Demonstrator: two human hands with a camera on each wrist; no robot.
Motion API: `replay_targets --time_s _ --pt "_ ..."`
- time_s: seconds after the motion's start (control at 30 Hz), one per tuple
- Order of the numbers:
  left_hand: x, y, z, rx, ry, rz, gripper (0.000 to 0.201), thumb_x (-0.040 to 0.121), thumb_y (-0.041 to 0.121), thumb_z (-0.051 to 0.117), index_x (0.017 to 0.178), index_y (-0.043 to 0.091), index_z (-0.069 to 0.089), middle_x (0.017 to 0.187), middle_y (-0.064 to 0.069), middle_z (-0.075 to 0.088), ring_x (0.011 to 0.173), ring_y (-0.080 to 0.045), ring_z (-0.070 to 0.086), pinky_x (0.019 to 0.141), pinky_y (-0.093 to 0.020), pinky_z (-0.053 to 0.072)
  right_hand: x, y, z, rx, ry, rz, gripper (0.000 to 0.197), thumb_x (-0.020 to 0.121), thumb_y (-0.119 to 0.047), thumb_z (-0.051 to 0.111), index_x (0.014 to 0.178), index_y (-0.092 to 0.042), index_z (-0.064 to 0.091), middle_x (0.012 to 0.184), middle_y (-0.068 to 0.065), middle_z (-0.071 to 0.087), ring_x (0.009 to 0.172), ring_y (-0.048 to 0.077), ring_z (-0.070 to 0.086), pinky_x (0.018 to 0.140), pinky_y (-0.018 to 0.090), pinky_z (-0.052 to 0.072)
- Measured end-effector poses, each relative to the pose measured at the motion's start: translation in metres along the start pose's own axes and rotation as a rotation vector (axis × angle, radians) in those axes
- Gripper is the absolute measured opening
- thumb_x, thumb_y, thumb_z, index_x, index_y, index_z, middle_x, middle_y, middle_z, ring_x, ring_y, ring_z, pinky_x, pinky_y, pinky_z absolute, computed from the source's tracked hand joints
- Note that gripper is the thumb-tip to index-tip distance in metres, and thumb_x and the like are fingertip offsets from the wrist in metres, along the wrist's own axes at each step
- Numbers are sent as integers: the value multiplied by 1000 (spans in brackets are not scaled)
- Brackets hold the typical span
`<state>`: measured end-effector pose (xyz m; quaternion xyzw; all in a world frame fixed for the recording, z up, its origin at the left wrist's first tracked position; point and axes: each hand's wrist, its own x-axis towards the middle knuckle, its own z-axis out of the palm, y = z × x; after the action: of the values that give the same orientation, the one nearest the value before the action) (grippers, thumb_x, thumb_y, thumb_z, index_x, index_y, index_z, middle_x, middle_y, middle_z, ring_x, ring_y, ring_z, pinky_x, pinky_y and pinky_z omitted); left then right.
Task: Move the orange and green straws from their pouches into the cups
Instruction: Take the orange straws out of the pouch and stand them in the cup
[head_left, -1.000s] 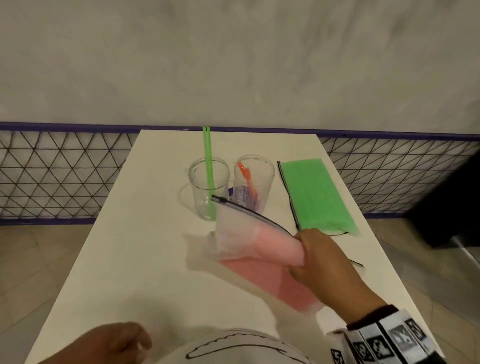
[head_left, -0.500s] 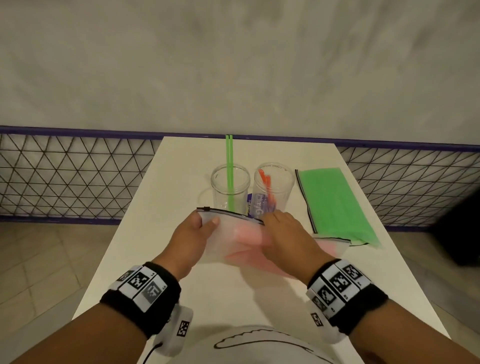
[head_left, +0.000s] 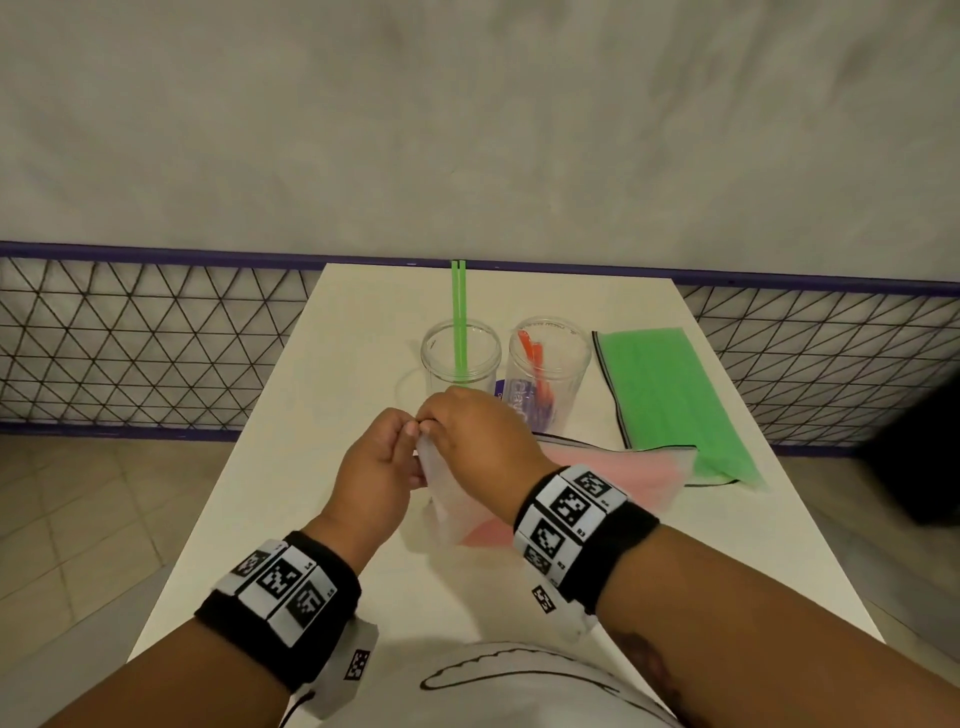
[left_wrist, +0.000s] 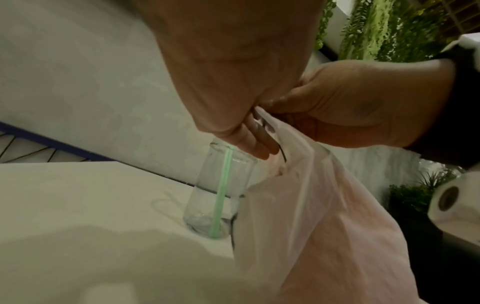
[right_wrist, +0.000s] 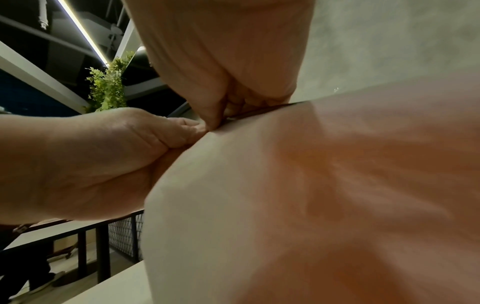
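Both hands pinch the zip end of the translucent orange pouch (head_left: 613, 470) at the table's middle, lifted off the top. My left hand (head_left: 382, 457) and right hand (head_left: 475, 434) meet thumb to thumb at its corner; the left wrist view shows the left hand (left_wrist: 249, 131) and right hand (left_wrist: 345, 102) on the pouch (left_wrist: 324, 216) rim. Behind them stand two clear cups: the left cup (head_left: 460, 358) holds two green straws (head_left: 458, 306), the right cup (head_left: 550, 371) holds orange straws (head_left: 535, 364). The green pouch (head_left: 670, 400) lies flat at the right.
The white table (head_left: 322, 467) is narrow, its far edge against a purple-railed wire fence (head_left: 156, 343) and grey wall. Floor drops away on both sides. A dark object (head_left: 924, 447) stands off the right edge.
The left hand came up from the near edge and joined the right on the orange pouch. Both hands slid together along its zip edge to one corner.
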<state>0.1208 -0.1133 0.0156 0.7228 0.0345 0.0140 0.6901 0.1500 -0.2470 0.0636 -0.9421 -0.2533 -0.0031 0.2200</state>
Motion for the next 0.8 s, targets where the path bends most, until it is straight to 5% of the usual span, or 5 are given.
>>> replay_targets --time_s 0.4,0.53,0.6,0.67,0.8 --pt "0 -19 -33 105 135 -80 24 105 11 40 85 9 52 83 -10 57 75 -25 56 75 -34 51 -74 89 -5 -174 143 268 19 93 -3 47 92 -16 61 83 -6 50 73 19 51 64 30 35" --pt "2 -17 -24 465 133 104 12 101 15 50 109 18 59 107 0 66 107 -23 60 89 -30 44 -81 98 -1 -158 164 300 19 90 0 50 93 -13 62 88 2 58 78 23 54 68 35 42" --pt "6 -7 -9 737 79 285 36 97 26 58 132 20 54 135 1 58 134 -29 46 115 -49 28 -77 92 0 -176 191 254 20 87 2 53 94 -14 63 88 2 59 76 22 53 68 33 41" --pt "9 7 10 1009 -32 435 48 93 36 63 138 26 52 149 4 46 146 -27 31 119 -57 3 -73 84 4 -193 210 191 21 81 6 59 91 -13 63 85 3 60 73 23 54 64 33 42" --pt "17 16 47 1235 -294 458 36 96 38 56 130 28 54 126 7 62 126 -18 52 119 -51 -6 -67 80 17 -236 221 86 26 71 8 68 85 -13 61 79 3 57 67 23 52 60 31 35"
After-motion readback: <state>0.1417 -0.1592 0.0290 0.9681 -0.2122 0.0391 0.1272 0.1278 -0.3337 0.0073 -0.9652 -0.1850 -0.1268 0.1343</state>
